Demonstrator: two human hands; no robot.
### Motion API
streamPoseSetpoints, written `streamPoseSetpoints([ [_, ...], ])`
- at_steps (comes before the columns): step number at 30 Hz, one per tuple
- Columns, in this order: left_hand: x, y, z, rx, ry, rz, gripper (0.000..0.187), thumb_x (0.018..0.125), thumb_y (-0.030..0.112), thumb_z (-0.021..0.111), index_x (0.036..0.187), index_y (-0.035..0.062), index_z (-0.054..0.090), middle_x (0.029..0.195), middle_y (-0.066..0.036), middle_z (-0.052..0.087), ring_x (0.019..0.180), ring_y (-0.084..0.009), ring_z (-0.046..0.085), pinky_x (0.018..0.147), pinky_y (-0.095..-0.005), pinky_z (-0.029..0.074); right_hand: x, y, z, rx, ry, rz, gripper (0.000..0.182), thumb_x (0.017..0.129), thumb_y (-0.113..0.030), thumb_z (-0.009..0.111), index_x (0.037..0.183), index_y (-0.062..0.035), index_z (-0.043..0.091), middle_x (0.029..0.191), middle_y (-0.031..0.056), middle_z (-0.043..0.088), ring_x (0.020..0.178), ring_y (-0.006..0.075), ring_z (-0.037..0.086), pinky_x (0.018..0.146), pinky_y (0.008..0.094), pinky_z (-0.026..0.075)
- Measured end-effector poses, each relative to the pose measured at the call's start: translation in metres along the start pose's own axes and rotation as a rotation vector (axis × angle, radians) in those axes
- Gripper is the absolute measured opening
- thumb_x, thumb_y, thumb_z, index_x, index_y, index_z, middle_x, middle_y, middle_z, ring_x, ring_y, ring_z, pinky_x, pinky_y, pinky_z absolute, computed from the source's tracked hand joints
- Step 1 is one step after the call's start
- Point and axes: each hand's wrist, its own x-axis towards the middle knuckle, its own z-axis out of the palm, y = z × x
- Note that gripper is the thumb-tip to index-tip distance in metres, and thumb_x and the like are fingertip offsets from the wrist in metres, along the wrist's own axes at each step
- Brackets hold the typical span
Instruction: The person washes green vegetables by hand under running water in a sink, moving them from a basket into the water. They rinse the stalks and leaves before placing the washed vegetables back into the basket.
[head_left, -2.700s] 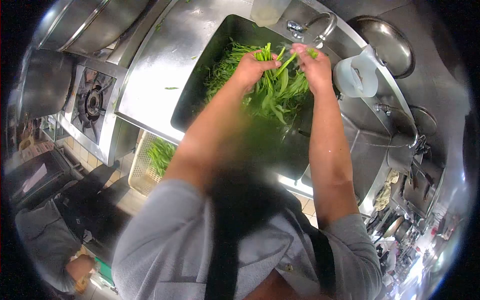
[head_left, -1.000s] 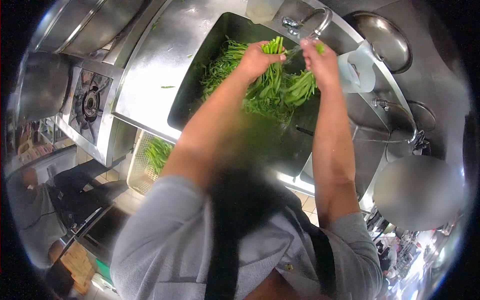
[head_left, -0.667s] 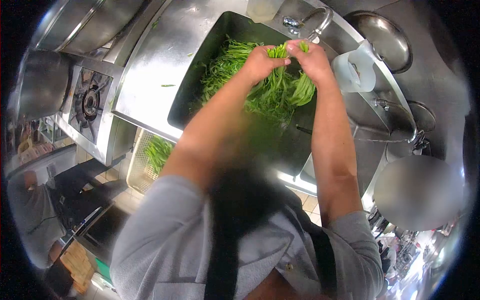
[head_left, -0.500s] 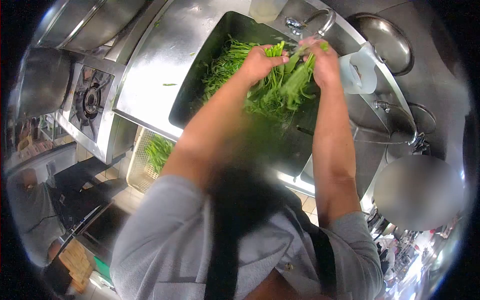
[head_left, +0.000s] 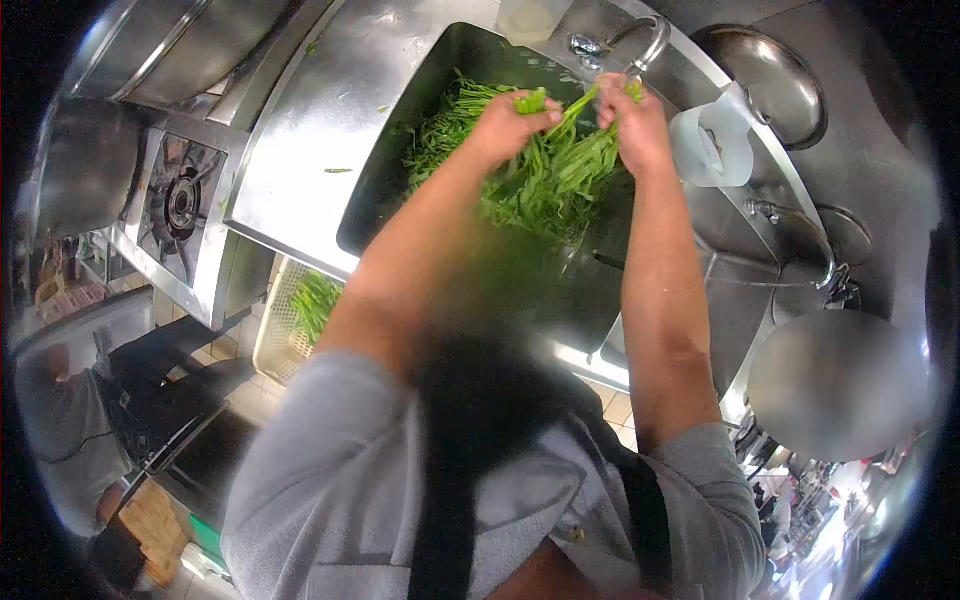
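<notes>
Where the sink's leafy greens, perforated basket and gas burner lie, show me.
Leafy greens (head_left: 540,190): head view, leaves mid-pile.
Perforated basket (head_left: 273,335): head view, side wall.
Gas burner (head_left: 183,203): head view, round center.

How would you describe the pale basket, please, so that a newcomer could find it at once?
Start at the big sink heaped with greens. Look past its lower-left corner, beyond the steel counter. The pale basket there has perforated walls, unlike the counter's smooth steel.

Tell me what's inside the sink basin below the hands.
Leafy green stalks lie heaped in the sink basin. Whatever is under them, or behind the left forearm, is covered and cannot be seen.
</notes>
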Motion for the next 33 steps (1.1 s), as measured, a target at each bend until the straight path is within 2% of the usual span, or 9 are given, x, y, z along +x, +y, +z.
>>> streamPoseSetpoints([
  [2,-0.004,-0.012,-0.014,-0.264,0.040,-0.119,0.027,0.082,0.020,0.075,0.098,0.0009,0.066,0.089,-0.006,0.069,0.080,-0.0146,0.062,0.078,-0.0295,0.048,0.002,-0.003,-0.014,0.208,0.033,-0.047,0.024,0.092,-0.021,0.061,0.102,0.0000,0.060,0.071,0.0035,0.058,0.062,0.0122,0.050,0.055,0.0276,0.040],
  [4,-0.015,-0.009,-0.027,0.031,0.226,-0.129,0.020,0.085,0.016,0.071,0.097,0.0011,0.065,0.088,-0.005,0.069,0.081,-0.0135,0.062,0.078,-0.0291,0.048,-0.002,-0.017,-0.021,0.277,0.100,-0.015,0.025,0.093,-0.019,0.061,0.106,0.0012,0.057,0.078,0.0056,0.060,0.063,0.0125,0.052,0.055,0.0269,0.041],
  [6,0.003,-0.052,-0.045,-0.153,0.164,-0.149,0.021,0.086,0.017,0.070,0.097,0.0002,0.065,0.087,-0.004,0.068,0.076,-0.0129,0.061,0.072,-0.0291,0.048,-0.005,-0.026,-0.027,0.215,0.078,-0.031,0.027,0.092,-0.019,0.062,0.109,0.0016,0.056,0.084,0.0072,0.061,0.065,0.0131,0.053,0.055,0.0274,0.042],
  [9,0.005,-0.006,-0.045,0.083,0.162,-0.146,0.022,0.085,0.017,0.070,0.100,0.0003,0.066,0.089,-0.004,0.069,0.075,-0.0128,0.061,0.070,-0.0292,0.048,-0.001,-0.023,-0.029,0.146,-0.003,-0.030,0.025,0.092,-0.022,0.062,0.107,-0.0009,0.059,0.080,0.0055,0.061,0.065,0.0116,0.052,0.056,0.0254,0.040],
  [17,0.039,0.066,-0.012,0.004,-0.220,0.298,0.036,0.078,0.024,0.077,0.105,0.0016,0.070,0.089,-0.006,0.070,0.076,-0.0134,0.061,0.074,-0.0293,0.049,-0.001,-0.022,-0.005,0.029,-0.120,0.028,0.029,0.090,-0.029,0.066,0.106,-0.0048,0.064,0.073,-0.0006,0.057,0.062,0.0094,0.049,0.056,0.0245,0.037],
  [24,0.046,0.050,-0.011,0.074,-0.194,0.166,0.042,0.076,0.034,0.078,0.104,0.0040,0.069,0.095,-0.008,0.070,0.086,-0.0174,0.062,0.083,-0.0334,0.048,-0.010,-0.014,-0.015,0.019,-0.223,0.063,0.026,0.088,-0.027,0.067,0.100,-0.0041,0.068,0.076,-0.0005,0.060,0.065,0.0088,0.051,0.056,0.0235,0.038],
  [27,0.040,0.051,-0.010,0.159,-0.080,0.154,0.042,0.074,0.033,0.079,0.101,0.0020,0.069,0.092,-0.009,0.070,0.083,-0.0173,0.062,0.080,-0.0340,0.048,-0.014,-0.011,-0.012,-0.116,-0.139,0.037,0.027,0.086,-0.026,0.068,0.100,-0.0031,0.069,0.080,0.0007,0.064,0.067,0.0114,0.055,0.061,0.0274,0.044],
  [30,0.041,0.046,-0.006,0.130,-0.009,0.094,0.042,0.073,0.033,0.079,0.099,0.0014,0.069,0.089,-0.009,0.070,0.079,-0.0177,0.063,0.077,-0.0342,0.049,-0.017,-0.006,-0.001,-0.389,-0.021,-0.289,0.028,0.084,-0.028,0.067,0.102,-0.0059,0.068,0.083,0.0065,0.068,0.071,0.0191,0.061,0.067,0.0333,0.048],
  [33,0.041,0.045,-0.002,0.167,0.071,0.105,0.041,0.072,0.034,0.079,0.095,0.0014,0.070,0.086,-0.009,0.070,0.075,-0.0176,0.062,0.074,-0.0349,0.049,-0.024,-0.015,0.015,-0.840,0.123,-0.427,0.022,0.082,-0.027,0.066,0.098,-0.0121,0.068,0.096,0.0153,0.067,0.086,0.0342,0.064,0.078,0.0416,0.051],
])
